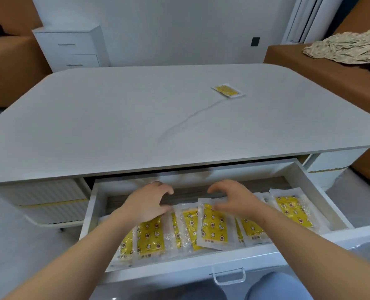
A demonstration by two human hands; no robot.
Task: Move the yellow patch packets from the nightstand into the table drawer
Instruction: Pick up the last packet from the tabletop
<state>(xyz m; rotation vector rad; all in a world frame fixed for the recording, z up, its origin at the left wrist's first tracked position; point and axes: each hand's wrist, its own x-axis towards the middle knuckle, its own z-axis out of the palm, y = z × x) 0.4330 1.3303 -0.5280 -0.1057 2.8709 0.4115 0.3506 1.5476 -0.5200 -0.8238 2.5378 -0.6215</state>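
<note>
Landmark: the white pull-out table drawer (201,259), open toward me under the pale grey tabletop (136,115).

- Yellow patch packets in clear plastic sleeves (150,237) lie flat in the drawer. They overlap in a loose row from its left end to its right end and crowd its front wall. They carry a star-and-moon print.
- The back strip of the drawer floor shows bare wood grain.
- My left hand (149,202) sits over the left half of the drawer, above the far edges of the packets there. Fingers are bent loosely and spread, gripping nothing.
- My right hand (234,198) sits over the middle of the drawer, its thumb above the top edge of the uppermost packet (212,228). Fingers are also loosely curved and hold nothing.
- I cannot tell whether either thumb touches plastic.
- The rightmost packet (292,213) lies at the drawer's right end, apart from both hands.
- One more yellow packet (227,91) lies on the tabletop, well beyond the drawer and to its right.
- A white metal loop handle (228,276) is on the drawer front.
- Far behind the drawer, to its left, stands a white nightstand with two drawers (71,48).
- Far behind it on the right, a crumpled pale cloth (348,48) lies on a brown bench (309,68).
</note>
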